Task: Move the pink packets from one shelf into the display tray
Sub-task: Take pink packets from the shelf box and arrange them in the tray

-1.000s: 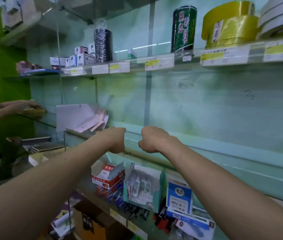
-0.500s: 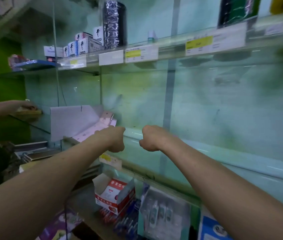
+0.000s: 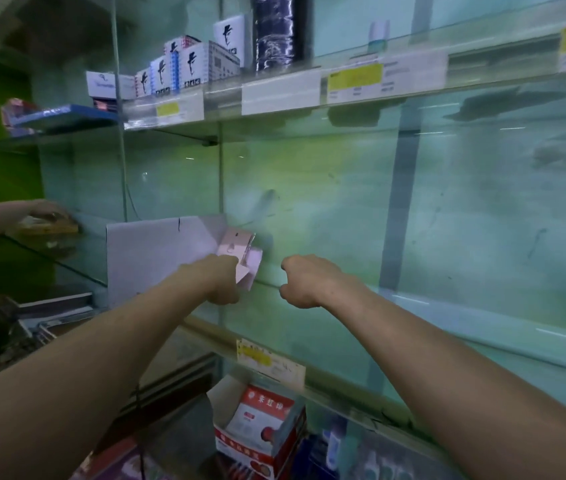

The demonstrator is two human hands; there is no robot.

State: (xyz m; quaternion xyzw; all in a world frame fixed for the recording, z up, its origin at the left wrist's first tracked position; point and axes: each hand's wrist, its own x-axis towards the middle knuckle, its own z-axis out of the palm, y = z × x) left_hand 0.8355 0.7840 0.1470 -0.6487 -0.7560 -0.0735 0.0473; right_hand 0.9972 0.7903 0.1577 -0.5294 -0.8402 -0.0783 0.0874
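I count two hands, left hand (image 3: 219,278) and right hand (image 3: 306,282), one white display tray (image 3: 157,258), one red-and-white box (image 3: 257,441), one dark roll (image 3: 273,32).

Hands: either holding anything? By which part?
Right hand curled, nothing visible in it. Left hand covers the pink packets at their lower end; fingers hidden, grip cannot be told.

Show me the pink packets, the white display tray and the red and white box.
pink packets (image 3: 237,241), head view, top packet's pink face
white display tray (image 3: 151,258), head view, its flat white wall
red and white box (image 3: 240,449), head view, its red front band
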